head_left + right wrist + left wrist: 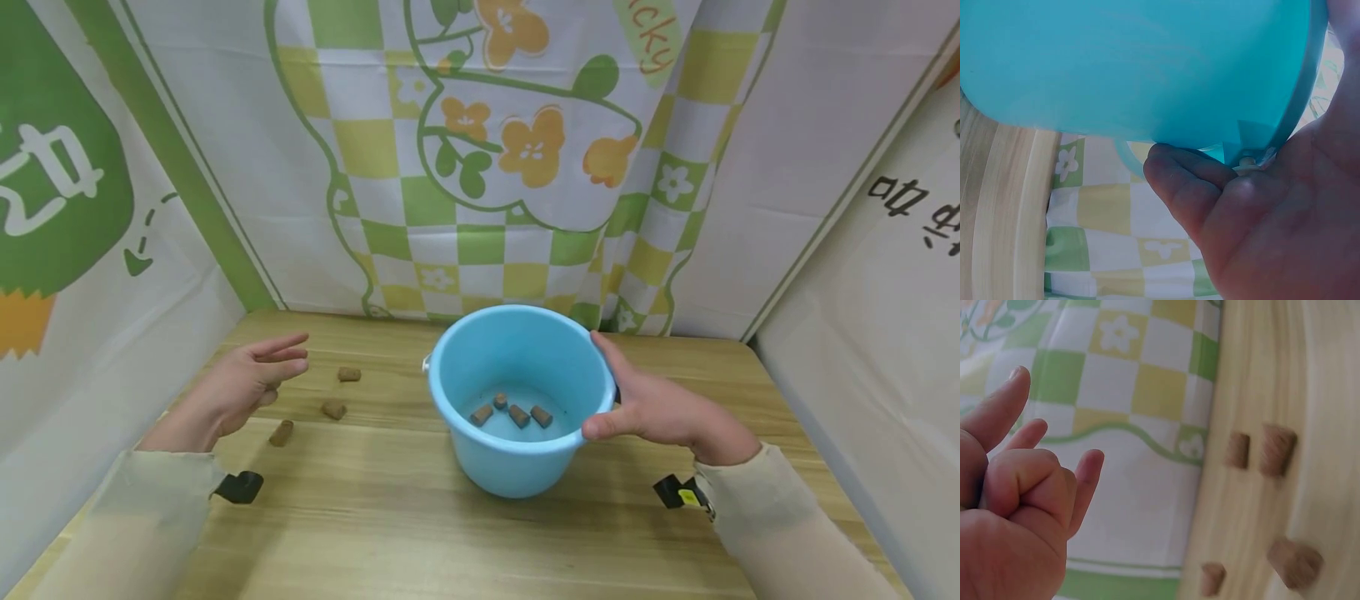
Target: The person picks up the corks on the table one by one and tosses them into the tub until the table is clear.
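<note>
A light blue bucket (517,471) stands on the table, with several brown corks (519,416) on its inside bottom. My right hand (663,408) grips the bucket's right rim, thumb over the edge and fingers outside, beneath the rim in the right wrist view. To the left, my left hand (251,379) hovers above the table with nothing in it; some fingers are extended and at least one is bent in the left wrist view. Beside it lie loose corks (333,409); the left wrist view has several corks (1277,449) on the wood, slightly blurred.
The wooden table (360,533) meets a checked, flower-printed cloth (480,242) at its back edge. Printed white panels rise at the left (172,275) and right (862,333). A small white handle peg (427,363) juts from the bucket's left side.
</note>
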A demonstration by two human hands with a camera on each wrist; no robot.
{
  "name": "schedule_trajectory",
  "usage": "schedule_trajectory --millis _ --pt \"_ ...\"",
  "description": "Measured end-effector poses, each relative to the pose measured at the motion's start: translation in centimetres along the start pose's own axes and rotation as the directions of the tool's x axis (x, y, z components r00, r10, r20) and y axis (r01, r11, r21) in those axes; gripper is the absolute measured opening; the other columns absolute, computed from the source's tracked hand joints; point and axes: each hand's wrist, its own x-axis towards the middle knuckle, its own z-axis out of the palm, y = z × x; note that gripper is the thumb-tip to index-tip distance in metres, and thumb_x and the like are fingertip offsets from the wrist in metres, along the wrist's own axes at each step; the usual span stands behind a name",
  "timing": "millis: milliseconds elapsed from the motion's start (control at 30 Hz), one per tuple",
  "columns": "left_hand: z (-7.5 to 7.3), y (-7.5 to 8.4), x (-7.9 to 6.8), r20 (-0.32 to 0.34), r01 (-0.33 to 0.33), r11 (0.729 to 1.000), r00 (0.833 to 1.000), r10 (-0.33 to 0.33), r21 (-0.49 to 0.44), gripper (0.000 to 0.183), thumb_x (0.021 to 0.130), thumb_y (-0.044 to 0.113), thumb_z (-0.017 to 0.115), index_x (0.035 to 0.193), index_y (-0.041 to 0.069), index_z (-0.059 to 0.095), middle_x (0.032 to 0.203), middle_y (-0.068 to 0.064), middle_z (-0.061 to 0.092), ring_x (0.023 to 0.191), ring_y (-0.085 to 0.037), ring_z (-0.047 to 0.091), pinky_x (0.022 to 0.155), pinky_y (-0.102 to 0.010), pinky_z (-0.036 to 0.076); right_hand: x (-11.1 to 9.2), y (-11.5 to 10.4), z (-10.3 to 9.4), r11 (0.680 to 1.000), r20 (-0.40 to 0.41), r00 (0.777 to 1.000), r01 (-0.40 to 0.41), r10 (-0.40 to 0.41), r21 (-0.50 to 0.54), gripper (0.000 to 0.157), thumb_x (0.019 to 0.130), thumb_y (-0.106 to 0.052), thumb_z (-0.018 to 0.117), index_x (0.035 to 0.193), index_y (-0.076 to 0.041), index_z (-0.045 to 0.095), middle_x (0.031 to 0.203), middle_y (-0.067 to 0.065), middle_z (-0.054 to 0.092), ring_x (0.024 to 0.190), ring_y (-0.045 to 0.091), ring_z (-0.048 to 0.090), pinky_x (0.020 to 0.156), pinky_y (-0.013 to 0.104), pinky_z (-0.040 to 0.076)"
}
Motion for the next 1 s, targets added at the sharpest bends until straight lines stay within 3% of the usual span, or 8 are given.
schedule_trajectory --millis 300,467,633,833,1000 --pt "-1.5 -5.1 -1.6 0.009 0.067 0.997 0.998 -0.067 -0.033 0.077 0.100 0.023 0.064 0.159 0.005 0.018 0.158 -0.029 0.013 0.051 -0.003 0.025 0.046 -0.020 0.030 -0.1 0.1 0.0 1.000 0.004 1.000 -0.001 0.001 0.020 0.121 0.080 -0.032 0.087 0.158 -0.029 -0.005 0.146 0.019 0.039 0.122 0.042 0.049 0.091 0.048 0.047" --pt "-1.9 -7.3 -2.6 -0.021 0.135 0.991 0.991 -0.134 0.015 0.081 0.097 0.021 0.068 0.159 0.007 0.019 0.158 -0.029 0.017 0.049 -0.003 0.027 0.046 -0.020 0.033 -0.1 -0.1 0.0 1.000 0.004 1.000 0.003 -0.003 0.021 0.122 0.080 -0.031 0.087 0.159 -0.025 -0.006 0.147 0.019 0.038 0.123 0.043 0.048 0.092 0.051 0.045" --pt "-2.4 -8.9 -3.0 -0.083 0.187 0.973 0.981 -0.177 0.139 0.082 0.095 0.026 0.071 0.158 0.005 0.023 0.153 -0.034 0.022 0.053 0.000 0.036 0.051 -0.021 0.040 -0.1 0.0 0.0 1.000 0.001 1.000 -0.001 0.001 0.023 0.122 0.079 -0.030 0.087 0.159 -0.024 -0.005 0.146 0.018 0.039 0.123 0.042 0.048 0.093 0.051 0.045" --pt "-2.7 -10.2 -3.1 -0.115 0.203 0.972 0.975 -0.189 0.122 0.079 0.096 0.019 0.070 0.155 -0.002 0.022 0.152 -0.037 0.020 0.051 -0.002 0.036 0.051 -0.021 0.039 0.0 0.0 0.0 1.000 0.006 1.000 0.005 -0.005 0.011 0.122 0.079 -0.033 0.087 0.159 -0.024 -0.005 0.146 0.019 0.039 0.123 0.042 0.048 0.093 0.052 0.044" --pt "-2.2 -10.4 -2.7 -0.134 0.211 0.968 0.972 -0.193 0.138 0.079 0.094 0.018 0.072 0.154 -0.003 0.026 0.149 -0.036 0.023 0.050 -0.002 0.033 0.048 -0.021 0.036 0.0 -0.1 -0.1 1.000 0.010 1.000 0.006 -0.006 0.005 0.123 0.079 -0.035 0.087 0.159 -0.023 -0.006 0.146 0.019 0.039 0.123 0.042 0.048 0.093 0.051 0.044"
